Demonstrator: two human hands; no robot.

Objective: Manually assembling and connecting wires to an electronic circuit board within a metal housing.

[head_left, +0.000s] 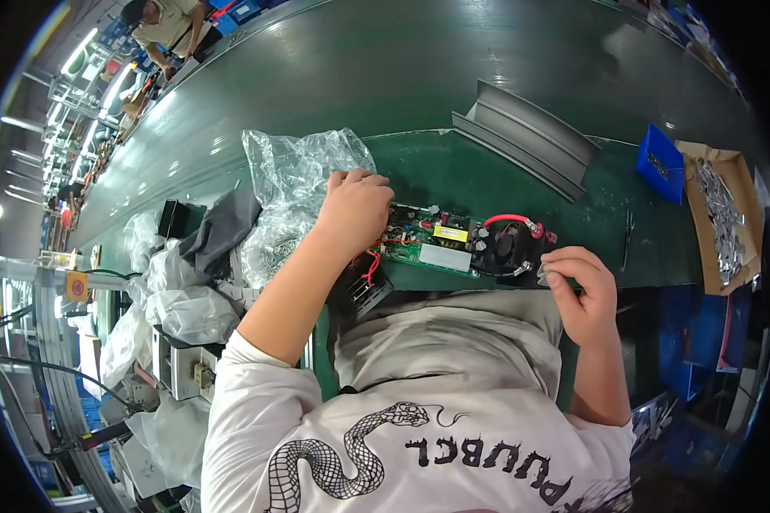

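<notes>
A green circuit board (409,251) lies in front of me, with a yellow-labelled transformer (450,234) and a black fan (506,245) at its right end. Thick red and black cables loop over the fan to red terminals (539,231). My left hand (356,210) is closed at the board's left end, against a clear plastic bag (304,171); its fingertips are partly hidden, so what it grips cannot be made out. Beside the terminals, my right hand (583,289) pinches a small grey metal piece (543,272) between thumb and finger. Thin red wires (372,267) hang below my left wrist by a black slotted panel (364,291).
A grey finned metal housing (526,137) lies beyond the board. To the right are a screwdriver-like tool (628,239), a blue bin (661,162) and a cardboard box of metal parts (723,218). Dark cloth (227,227) and crumpled plastic (188,299) fill the left. Another person (167,30) works far left.
</notes>
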